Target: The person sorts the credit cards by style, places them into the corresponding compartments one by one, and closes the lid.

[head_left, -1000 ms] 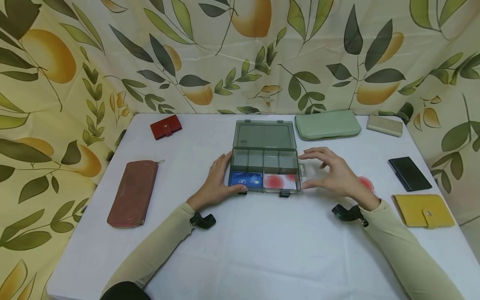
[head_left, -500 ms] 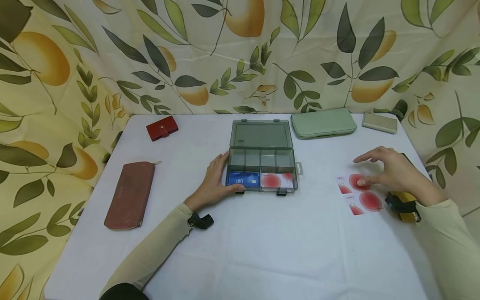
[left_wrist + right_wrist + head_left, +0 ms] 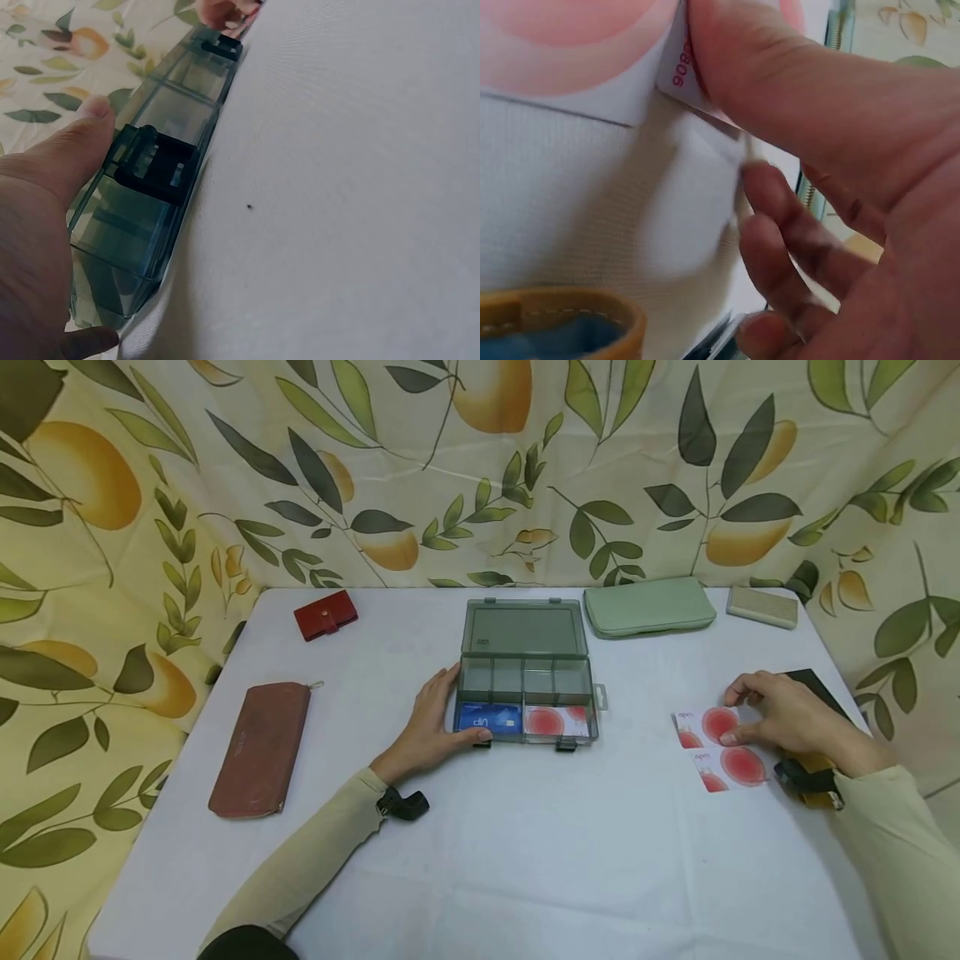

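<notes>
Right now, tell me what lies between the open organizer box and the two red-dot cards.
In the head view, only bare white tablecloth separates the organizer box from the cards.

Red wallet (image 3: 326,614), green pouch (image 3: 648,607)

— Where does the head view look from?
— High, facing forward and down over the whole table (image 3: 525,860).
— And the wrists?
— Very near: left skims the box (image 3: 150,187), right the card (image 3: 592,52); the head view shares both.
</notes>
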A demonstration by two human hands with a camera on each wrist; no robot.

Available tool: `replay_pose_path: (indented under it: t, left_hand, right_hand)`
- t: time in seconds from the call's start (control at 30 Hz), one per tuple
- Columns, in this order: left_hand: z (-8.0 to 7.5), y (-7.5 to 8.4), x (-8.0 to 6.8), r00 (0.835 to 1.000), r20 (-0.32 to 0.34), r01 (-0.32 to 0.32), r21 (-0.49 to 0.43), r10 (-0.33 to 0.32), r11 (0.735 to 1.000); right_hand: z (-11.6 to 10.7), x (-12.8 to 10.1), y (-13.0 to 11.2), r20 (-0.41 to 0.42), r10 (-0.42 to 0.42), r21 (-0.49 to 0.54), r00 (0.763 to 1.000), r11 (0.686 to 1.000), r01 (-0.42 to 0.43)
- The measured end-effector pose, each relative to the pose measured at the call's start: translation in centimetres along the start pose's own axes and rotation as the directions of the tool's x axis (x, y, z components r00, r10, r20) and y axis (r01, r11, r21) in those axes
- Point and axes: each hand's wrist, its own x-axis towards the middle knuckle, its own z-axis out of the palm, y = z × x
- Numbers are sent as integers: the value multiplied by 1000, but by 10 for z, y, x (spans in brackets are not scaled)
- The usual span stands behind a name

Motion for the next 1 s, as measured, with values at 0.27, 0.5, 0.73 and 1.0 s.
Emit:
replay_pose_path:
  t: [0.27,0.5,0.73,1.0]
  left_hand:
    - [1,2,1,1000,-3,-1,18,1,1000]
    - [0,3,0,1000,-5,1,15,-1,1000]
    - [0,1,0,1000,-4,0,23,0,1000]
    - [0,0,0,1000,1,-16,10,16,1000]
  right_hand:
    - [3,-11,-1,-120,-84,165,989,981,104]
    - [-1,-14,-27,-248,70,443,966,895,49]
    - [10,-3,-65,-286,69,605,956,786,124]
    - [36,21,-105,-328,-94,582,940,764,280]
